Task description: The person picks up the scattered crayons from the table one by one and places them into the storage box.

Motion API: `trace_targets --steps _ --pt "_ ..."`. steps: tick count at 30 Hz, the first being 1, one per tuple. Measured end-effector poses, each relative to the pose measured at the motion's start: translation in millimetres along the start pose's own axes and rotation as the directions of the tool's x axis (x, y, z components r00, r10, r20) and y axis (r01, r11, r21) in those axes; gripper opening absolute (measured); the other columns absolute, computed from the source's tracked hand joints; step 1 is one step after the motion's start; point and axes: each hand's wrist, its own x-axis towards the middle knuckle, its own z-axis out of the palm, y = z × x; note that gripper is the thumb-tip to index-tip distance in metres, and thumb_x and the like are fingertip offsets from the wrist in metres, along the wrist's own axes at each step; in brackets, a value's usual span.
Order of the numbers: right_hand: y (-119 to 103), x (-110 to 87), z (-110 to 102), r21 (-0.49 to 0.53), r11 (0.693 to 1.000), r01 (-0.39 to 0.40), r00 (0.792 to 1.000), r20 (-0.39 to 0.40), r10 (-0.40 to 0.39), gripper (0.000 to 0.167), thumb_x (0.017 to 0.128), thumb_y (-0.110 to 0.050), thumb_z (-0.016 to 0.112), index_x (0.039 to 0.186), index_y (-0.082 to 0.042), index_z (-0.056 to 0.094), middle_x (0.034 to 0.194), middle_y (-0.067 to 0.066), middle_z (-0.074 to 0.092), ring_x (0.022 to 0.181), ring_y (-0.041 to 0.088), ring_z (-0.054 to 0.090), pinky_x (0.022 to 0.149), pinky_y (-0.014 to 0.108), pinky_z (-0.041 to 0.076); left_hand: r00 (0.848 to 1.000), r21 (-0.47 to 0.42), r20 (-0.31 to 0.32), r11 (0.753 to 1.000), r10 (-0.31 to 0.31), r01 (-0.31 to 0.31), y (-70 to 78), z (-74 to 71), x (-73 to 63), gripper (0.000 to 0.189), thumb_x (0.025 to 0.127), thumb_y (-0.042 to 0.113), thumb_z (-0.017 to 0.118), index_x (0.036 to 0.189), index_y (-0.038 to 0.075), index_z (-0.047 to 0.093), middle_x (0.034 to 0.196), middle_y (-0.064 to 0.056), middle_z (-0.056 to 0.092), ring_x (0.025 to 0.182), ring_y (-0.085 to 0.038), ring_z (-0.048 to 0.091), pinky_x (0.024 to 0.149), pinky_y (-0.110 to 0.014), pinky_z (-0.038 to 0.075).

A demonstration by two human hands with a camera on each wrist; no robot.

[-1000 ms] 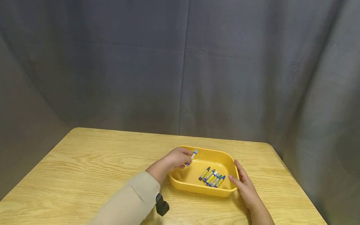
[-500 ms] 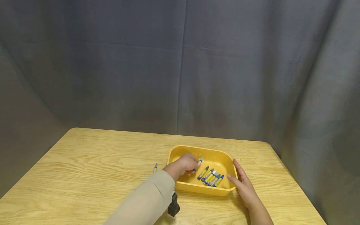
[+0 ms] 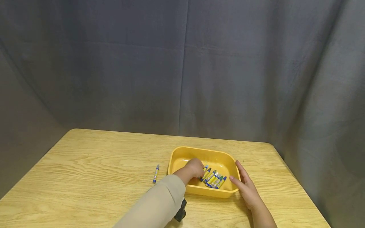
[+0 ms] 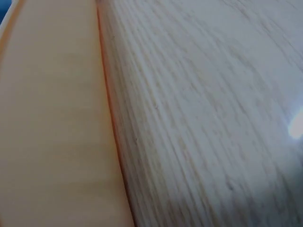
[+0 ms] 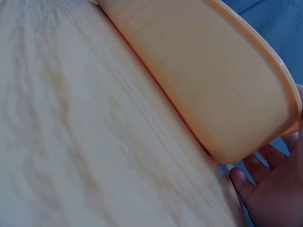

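Over the yellow plastic tray [image 3: 196, 191], my left hand [image 3: 195, 168] reaches in and pinches a light blue crayon [image 3: 206, 168], whose lower part is hidden by the fingers. This crayon lies close alongside several other crayons [image 3: 214, 180] with yellow-and-blue wrappers, slanting side by side on the tray floor. At the tray's right end my right hand [image 3: 248, 190] grips the wall, thumb over the rim and fingers outside. The right wrist view shows the fingers [image 5: 259, 171] at the tray's corner. In the left wrist view only the tray wall [image 4: 57, 113] and table appear.
A single grey-blue crayon [image 3: 156, 174] lies on the wooden table [image 3: 99, 164], left of the tray. Grey curtains [image 3: 128, 69] hang behind and beside the table. A black wrist device [image 3: 180, 211] is at the left sleeve.
My left hand has lowered the light blue crayon into the tray and moved right, up to the row of crayons. The crayon on the table has come into view from behind the sleeve.
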Motion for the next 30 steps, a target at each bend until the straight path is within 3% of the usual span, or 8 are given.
trace_targets --steps 3,6,11,14,17,19,22,30 --pt "0.0 0.6 0.5 0.000 1.000 -0.002 1.000 0.001 0.002 0.076 0.100 -0.017 0.053 0.159 -0.013 0.006 0.166 0.004 -0.005 0.152 0.030 -0.012 0.121 0.055 0.002 0.999 0.064 -0.018 0.997 0.050 -0.049 -14.5 13.6 19.6 0.039 0.084 0.013 0.067 0.123 0.013 0.070 0.127 0.001 0.068 0.082 -0.011 0.059 0.071 -0.020 0.050" --pt "-0.3 1.2 0.9 -0.002 1.000 -0.009 1.000 0.002 0.009 0.076 0.099 -0.017 0.053 0.159 -0.013 0.006 0.166 0.003 -0.005 0.152 0.030 -0.011 0.121 0.054 0.003 0.998 0.072 -0.029 0.996 0.052 -0.050 -13.5 11.4 15.0 0.037 0.083 0.016 0.070 0.121 0.014 0.072 0.124 0.003 0.069 0.089 -0.009 0.060 0.081 -0.020 0.051" --pt "-0.9 1.5 1.4 -0.005 1.000 -0.023 1.000 0.003 0.023 0.077 0.099 -0.018 0.053 0.159 -0.015 0.006 0.166 0.002 -0.005 0.152 0.029 -0.010 0.121 0.054 0.005 0.999 -0.027 -0.033 1.000 0.002 -0.003 6.2 -8.7 -20.6 0.009 0.083 0.009 0.069 0.079 0.002 0.074 0.075 -0.002 0.071 0.055 -0.009 0.050 0.058 -0.019 0.043" --pt "-0.9 1.2 1.2 -0.010 1.000 -0.029 1.000 0.000 0.029 0.076 0.099 -0.019 0.053 0.159 -0.016 0.006 0.166 0.002 -0.004 0.152 0.029 -0.009 0.121 0.053 0.006 1.000 -0.090 -0.021 0.996 -0.014 0.012 9.8 -14.7 -29.9 0.039 0.084 0.009 0.067 0.051 0.010 0.046 0.048 0.002 0.042 0.042 -0.009 0.034 0.045 -0.020 0.029" --pt "-1.0 1.3 0.7 -0.027 0.999 -0.034 0.999 -0.006 0.033 0.076 0.099 -0.020 0.053 0.159 -0.018 0.006 0.166 0.001 -0.003 0.153 0.029 -0.007 0.121 0.051 0.008 1.000 -0.146 0.006 0.989 -0.024 0.025 9.7 -22.1 -35.3 0.031 0.086 0.012 0.065 0.060 0.004 0.052 0.061 -0.001 0.053 0.047 -0.012 0.040 0.046 -0.021 0.032" --pt "-0.9 1.3 0.4 -0.041 0.998 -0.037 0.999 -0.007 0.037 0.076 0.100 -0.021 0.053 0.159 -0.019 0.007 0.166 0.000 -0.002 0.153 0.028 -0.005 0.121 0.047 0.010 1.000 -0.193 0.016 0.981 -0.023 0.026 7.6 -28.3 -38.3 0.019 0.087 0.014 0.065 0.087 -0.005 0.066 0.090 -0.009 0.068 0.060 -0.015 0.055 0.052 -0.023 0.044" --pt "-0.5 1.1 0.2 -0.044 0.998 -0.036 0.999 -0.003 0.036 0.076 0.100 -0.021 0.053 0.159 -0.019 0.006 0.166 0.001 -0.002 0.153 0.029 -0.005 0.121 0.046 0.011 1.000 -0.293 0.003 0.956 0.013 -0.012 0.4 -38.7 -45.0 0.049 0.089 0.014 0.066 0.132 -0.006 0.056 0.136 -0.018 0.058 0.085 -0.023 0.065 0.070 -0.030 0.054" --pt "-0.1 0.3 -1.7 -0.029 0.999 -0.037 0.999 -0.001 0.037 0.076 0.100 -0.020 0.053 0.159 -0.019 0.006 0.166 0.000 -0.004 0.153 0.029 -0.007 0.120 0.051 0.009 0.989 -0.520 -0.117 0.843 0.087 -0.136 -34.7 -79.8 -73.4 0.049 0.093 0.014 0.061 0.137 -0.004 0.052 0.114 -0.015 0.062 0.098 -0.022 0.060 0.086 -0.038 0.055"
